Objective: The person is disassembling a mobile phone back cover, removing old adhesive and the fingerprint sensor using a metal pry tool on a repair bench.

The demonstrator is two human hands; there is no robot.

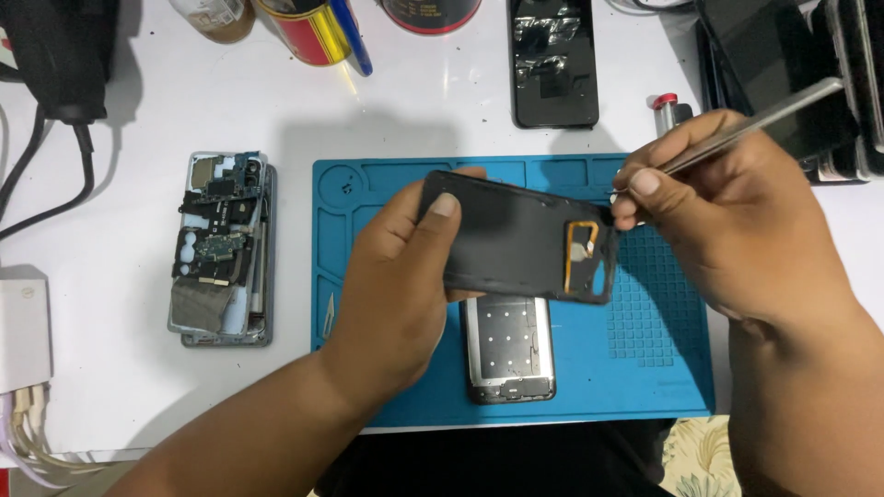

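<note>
A: What does the left hand (396, 276) hold?

B: It holds a black plastic phone back cover (516, 239) with an orange-edged camera opening, lifted above the blue silicone work mat (663, 368). The thumb presses on the upper face and the fingers close around the left edge.

A: And the right hand (727, 221)?

B: It is closed on thin silver metal tweezers (746, 124). The tip of the tweezers is at the upper right corner of the cover, but the fingers hide whether it touches.

A: What lies under the cover?

B: A silver phone frame (509, 350) lies flat on the mat, partly hidden by the cover. Left of the mat, on the white table (368, 101), lies an opened phone with bare circuit boards (221, 248).
</note>
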